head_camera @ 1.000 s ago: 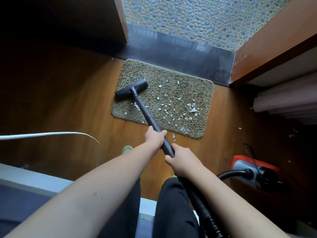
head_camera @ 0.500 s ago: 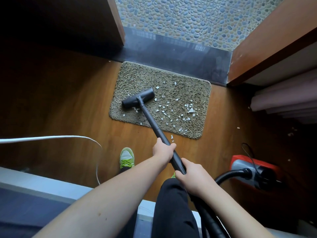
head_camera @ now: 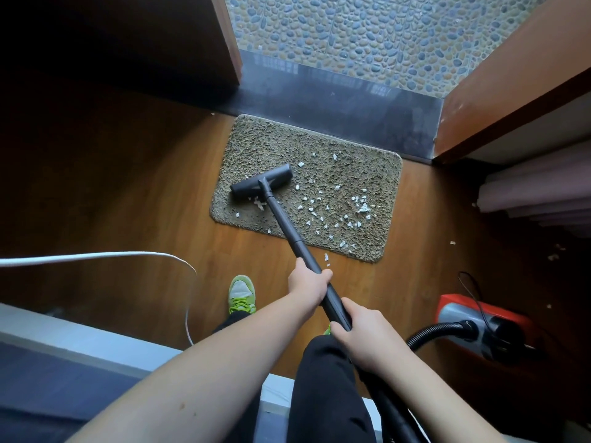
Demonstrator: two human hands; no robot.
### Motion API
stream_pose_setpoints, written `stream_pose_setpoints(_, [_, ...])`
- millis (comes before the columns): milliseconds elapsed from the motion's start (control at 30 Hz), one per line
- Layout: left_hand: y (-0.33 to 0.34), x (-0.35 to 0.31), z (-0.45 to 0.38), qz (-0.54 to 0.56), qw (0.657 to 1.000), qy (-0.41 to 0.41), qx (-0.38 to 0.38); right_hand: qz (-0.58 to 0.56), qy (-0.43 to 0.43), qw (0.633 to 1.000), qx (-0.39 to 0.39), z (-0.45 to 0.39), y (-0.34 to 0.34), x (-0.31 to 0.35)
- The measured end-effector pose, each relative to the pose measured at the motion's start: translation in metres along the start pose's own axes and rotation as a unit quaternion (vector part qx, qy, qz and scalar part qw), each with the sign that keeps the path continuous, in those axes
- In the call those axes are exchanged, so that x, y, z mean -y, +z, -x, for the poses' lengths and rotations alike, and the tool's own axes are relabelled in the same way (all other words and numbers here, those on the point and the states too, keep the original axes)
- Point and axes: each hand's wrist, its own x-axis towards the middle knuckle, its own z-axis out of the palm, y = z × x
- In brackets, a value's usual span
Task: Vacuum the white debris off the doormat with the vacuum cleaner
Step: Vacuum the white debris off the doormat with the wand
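Black vacuum wand (head_camera: 289,228) was gripped by left hand (head_camera: 308,284) and right hand (head_camera: 364,334) so its head (head_camera: 262,183) was steered over the doormat (head_camera: 307,190), white debris (head_camera: 332,212) lying at three o'clock.

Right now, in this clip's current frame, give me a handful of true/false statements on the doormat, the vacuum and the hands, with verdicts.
1. Both hands grip the black wand. True: the left hand is further down it, the right hand nearer the body.
2. The floor head sits on the right half of the doormat. False: it sits on the left half.
3. White debris lies mostly right of the floor head. True.
4. The doormat is free of debris. False: many white bits remain.
5. The red canister stands on the doormat. False: it stands on the wooden floor, to the right.
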Motion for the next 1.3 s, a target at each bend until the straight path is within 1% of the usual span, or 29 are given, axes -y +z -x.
stream_pose_setpoints(200, [-0.022, -0.012, -0.019, -0.007, 1.000, 0.009, -0.020, 0.019, -0.004, 1.000, -0.006, -0.020, -0.003, 0.027])
stream_pose_setpoints(400, [-0.025, -0.014, -0.022, -0.004, 1.000, 0.007, -0.020, 0.034, -0.007, 0.999, -0.015, -0.021, -0.005, 0.031])
stream_pose_setpoints(667, [-0.030, -0.015, -0.024, 0.029, 0.999, 0.000, -0.017, 0.046, -0.027, 0.998, -0.024, -0.023, -0.005, 0.037])
stream_pose_setpoints(833, [-0.040, -0.021, -0.029, 0.036, 0.999, 0.006, -0.030, 0.043, -0.024, 0.999, -0.023, -0.031, -0.005, 0.045])
stream_pose_setpoints(1000, [-0.054, -0.026, -0.038, 0.046, 0.998, -0.005, -0.044, 0.045, -0.031, 0.998, -0.013, -0.044, -0.005, 0.063])
stream_pose_setpoints(1300, [-0.046, -0.023, -0.033, 0.060, 0.998, -0.010, -0.025, 0.055, -0.015, 0.998, -0.002, -0.040, -0.008, 0.055])
